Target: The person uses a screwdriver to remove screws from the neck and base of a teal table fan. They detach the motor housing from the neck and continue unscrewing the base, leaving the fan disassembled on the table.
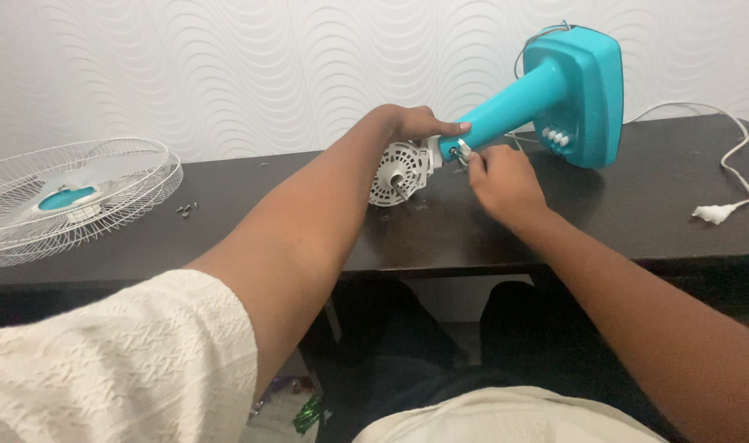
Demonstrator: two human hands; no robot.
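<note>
A teal fan stand (pixel 555 86) lies on its side on the dark table (pixel 309 221), its square base tipped up at the right. A white round motor housing (pixel 399 172) with a short shaft sits at the end of the stand's neck. My left hand (pixel 415 123) reaches over the motor and grips the teal neck just behind it. My right hand (pixel 501 180) is at the joint between neck and motor, fingertips pinched on a small metal part there; what that part is cannot be told.
A white wire fan guard (pixel 71 201) with a teal centre lies at the table's left end. Several small dark screws (pixel 185 209) rest beside it. A white power cord with plug (pixel 715 213) trails along the right side. A patterned white wall stands behind.
</note>
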